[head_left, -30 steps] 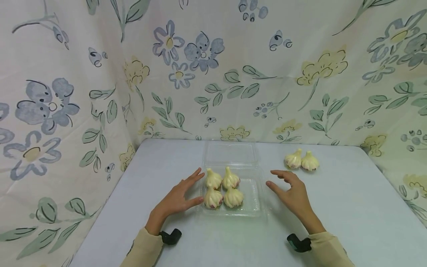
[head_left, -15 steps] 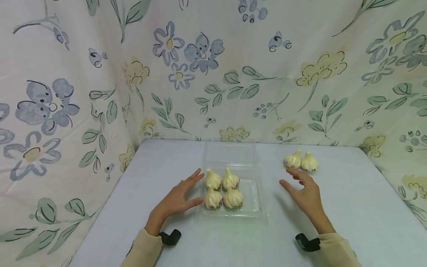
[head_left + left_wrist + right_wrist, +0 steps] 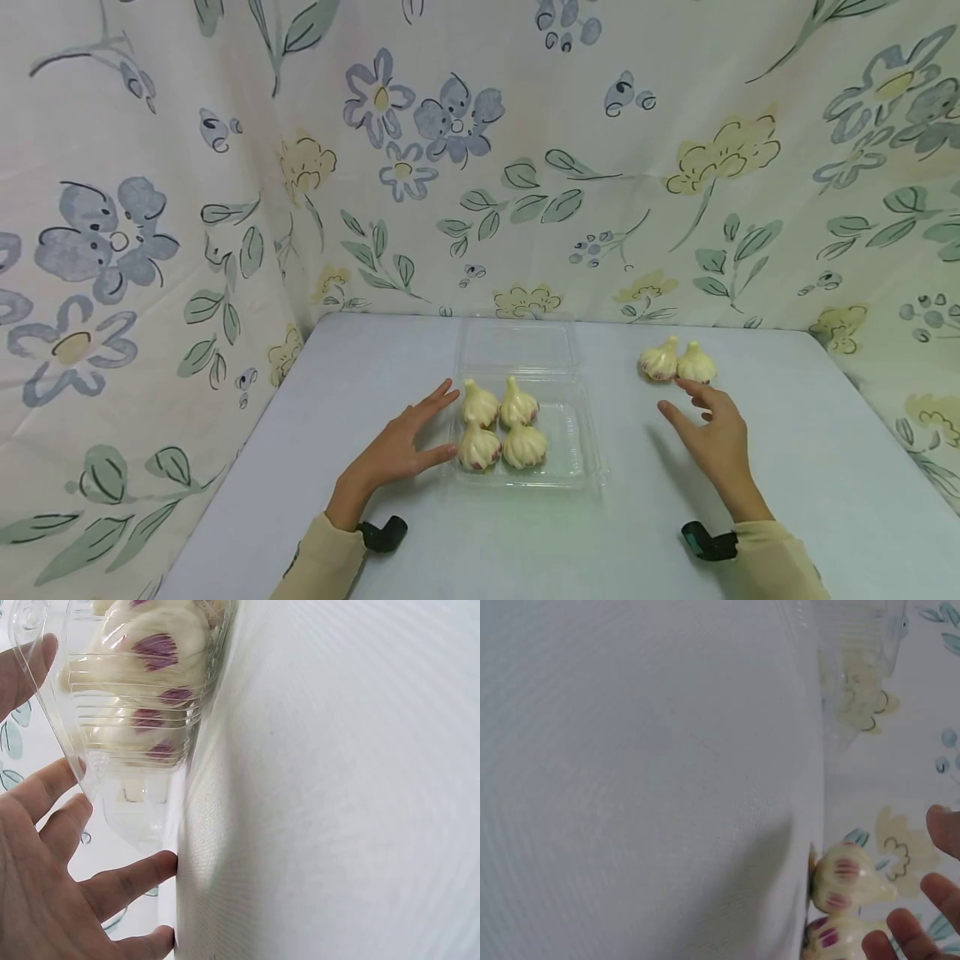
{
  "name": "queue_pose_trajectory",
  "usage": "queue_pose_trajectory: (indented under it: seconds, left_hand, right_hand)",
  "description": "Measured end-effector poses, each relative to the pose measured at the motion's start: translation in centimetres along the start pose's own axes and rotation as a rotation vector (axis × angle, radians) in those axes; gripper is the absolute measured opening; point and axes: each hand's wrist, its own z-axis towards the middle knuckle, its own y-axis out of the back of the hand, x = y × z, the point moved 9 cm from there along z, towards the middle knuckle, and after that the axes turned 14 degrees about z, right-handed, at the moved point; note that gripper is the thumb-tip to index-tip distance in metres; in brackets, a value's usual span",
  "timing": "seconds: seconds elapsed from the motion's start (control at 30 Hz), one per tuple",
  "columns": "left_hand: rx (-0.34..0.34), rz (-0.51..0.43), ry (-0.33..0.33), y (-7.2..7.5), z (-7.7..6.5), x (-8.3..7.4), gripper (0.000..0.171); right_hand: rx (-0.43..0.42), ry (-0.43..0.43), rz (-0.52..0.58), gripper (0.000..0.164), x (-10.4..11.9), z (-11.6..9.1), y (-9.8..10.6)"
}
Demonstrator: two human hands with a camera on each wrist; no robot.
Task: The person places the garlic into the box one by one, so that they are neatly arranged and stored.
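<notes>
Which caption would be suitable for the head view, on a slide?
Left hand at an open clear container with four garlic bulbs; right hand near two more bulbs on the white table.

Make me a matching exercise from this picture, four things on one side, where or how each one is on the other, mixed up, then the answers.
1. left hand
2. right hand
3. clear container
4. floral cloth

A. open, with four garlic bulbs inside
B. hanging behind the table
C. at the left side of the clear container
D. nearest the two loose bulbs

Pairs: 1-C, 2-D, 3-A, 4-B
</notes>
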Motion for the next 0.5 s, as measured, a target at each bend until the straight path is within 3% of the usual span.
queue_pose_trajectory:
  seconds: [0.23, 0.5]
  left_hand:
    - [0.0, -0.005, 0.001, 0.1, 0.0, -0.1, 0.081]
    - [0.0, -0.006, 0.003, 0.1, 0.0, -0.2, 0.08]
  right_hand:
    - [0.015, -0.102, 0.017, 0.052, -1.6, 0.5, 0.5]
    - [-0.02, -0.248, 0.029, 0.077, -3.5, 0.7, 0.9]
